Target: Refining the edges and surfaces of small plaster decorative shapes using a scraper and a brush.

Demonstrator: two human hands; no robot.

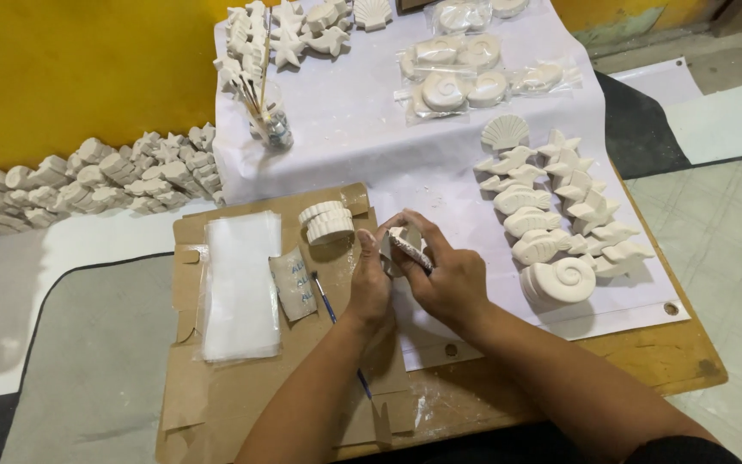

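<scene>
1. A small white plaster piece (407,247), its edge rough and speckled, sits pinched between both hands above the near part of the bench (680,357), over the seam where brown cardboard meets white sheet.
2. The right hand (448,273) wraps the piece from the right, fingers curled over its top; the left hand (371,279) closes on it from the left, thumb up. The two hands touch each other around it.
3. Just left of the hands, on the flattened cardboard (216,404), stands a short stack of ribbed white plaster casts (328,222).
4. A thin blue-handled brush (326,302) lies on the cardboard, passing under the left wrist.
5. Beside the brush lies a curled scrap of sandpaper (294,282), and further left a pile of clear plastic bags (240,283).
6. Right of the hands, on the white sheet (362,129), plaster fish, starfish, a scallop shell and a large spiral snail shell (560,279) lie in two rows.
7. Further back are bagged plaster shells (457,77), a glass jar of brushes (272,125) and more sea-shaped casts (285,30).
8. On the floor to the left, against the yellow wall (62,69), a long heap of casts (96,180) runs.
</scene>
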